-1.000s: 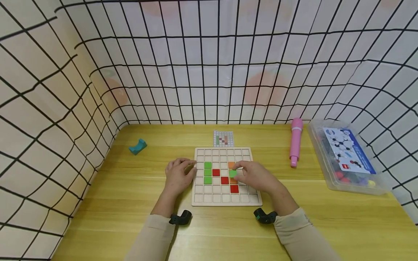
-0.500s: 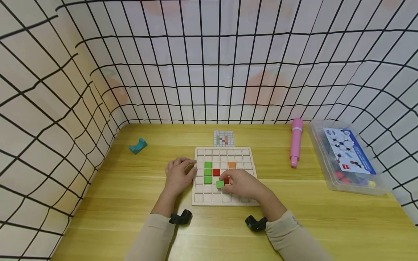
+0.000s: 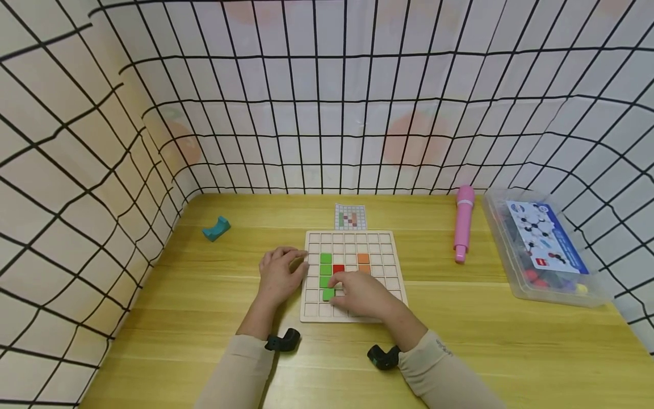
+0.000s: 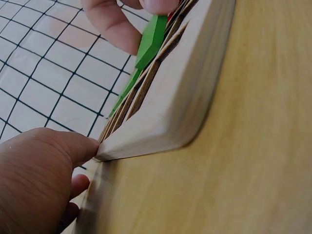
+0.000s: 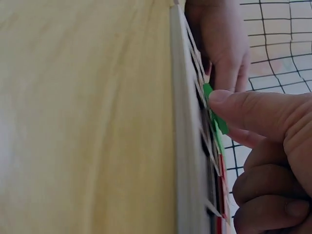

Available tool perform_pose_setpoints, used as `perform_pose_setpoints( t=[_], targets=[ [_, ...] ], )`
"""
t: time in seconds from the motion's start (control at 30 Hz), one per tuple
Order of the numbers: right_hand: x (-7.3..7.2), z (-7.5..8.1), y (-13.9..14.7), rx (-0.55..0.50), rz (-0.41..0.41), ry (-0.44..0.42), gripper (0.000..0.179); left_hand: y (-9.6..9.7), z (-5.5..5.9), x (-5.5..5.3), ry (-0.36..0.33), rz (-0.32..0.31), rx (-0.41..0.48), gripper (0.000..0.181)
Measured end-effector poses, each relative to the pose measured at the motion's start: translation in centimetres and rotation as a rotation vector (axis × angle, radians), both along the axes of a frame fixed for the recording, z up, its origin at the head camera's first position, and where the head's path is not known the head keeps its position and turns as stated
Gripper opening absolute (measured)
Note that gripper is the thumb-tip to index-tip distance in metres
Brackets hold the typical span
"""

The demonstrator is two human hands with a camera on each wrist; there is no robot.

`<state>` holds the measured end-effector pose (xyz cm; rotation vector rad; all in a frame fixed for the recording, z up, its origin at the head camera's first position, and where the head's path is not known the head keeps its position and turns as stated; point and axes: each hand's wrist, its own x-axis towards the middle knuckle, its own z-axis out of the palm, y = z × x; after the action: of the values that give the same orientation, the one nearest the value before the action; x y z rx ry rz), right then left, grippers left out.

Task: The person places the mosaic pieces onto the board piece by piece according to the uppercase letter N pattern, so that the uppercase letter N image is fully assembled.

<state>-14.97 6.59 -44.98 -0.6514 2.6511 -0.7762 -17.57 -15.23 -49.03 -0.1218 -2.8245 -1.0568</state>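
My right hand [image 3: 361,294] pinches a green square tile [image 3: 328,295] between thumb and finger. That tile is at the lower end of a column of three other green tiles [image 3: 325,270] on the wooden grid board [image 3: 311,311]. In the left wrist view the pinched tile [image 4: 151,43] stands tilted, partly out of its cell. My left hand [image 3: 278,275] rests at the board's left edge, thumb and fingertips touching it. A red tile [image 3: 338,268] and two orange tiles [image 3: 363,258] show on the board; my right hand hides other cells.
A small printed pattern card [image 3: 350,217] lies behind the board. To the right are a pink microphone-shaped object [image 3: 462,224] and a clear plastic box [image 3: 521,284] with coloured pieces inside. A teal curved piece [image 3: 217,229] lies at the left. Black-grid fabric walls surround the table.
My right hand has lifted the green tile from the orange column and carried it left and nearer, to below the green column. My left hand has stayed put.
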Motion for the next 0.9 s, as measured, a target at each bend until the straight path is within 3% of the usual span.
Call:
perform_pose_setpoints(
  t=[0.47,0.9],
  targets=[
    [0.2,0.0,-0.4,0.022,0.007,0.016,0.028,0.1,0.1,-0.1,-0.038,-0.004,0.005,0.032],
    [-0.7,1.2,3.0,-0.061,-0.164,-0.054,0.028,0.3,-0.1,0.0,-0.028,0.003,0.011,0.031]
  ],
)
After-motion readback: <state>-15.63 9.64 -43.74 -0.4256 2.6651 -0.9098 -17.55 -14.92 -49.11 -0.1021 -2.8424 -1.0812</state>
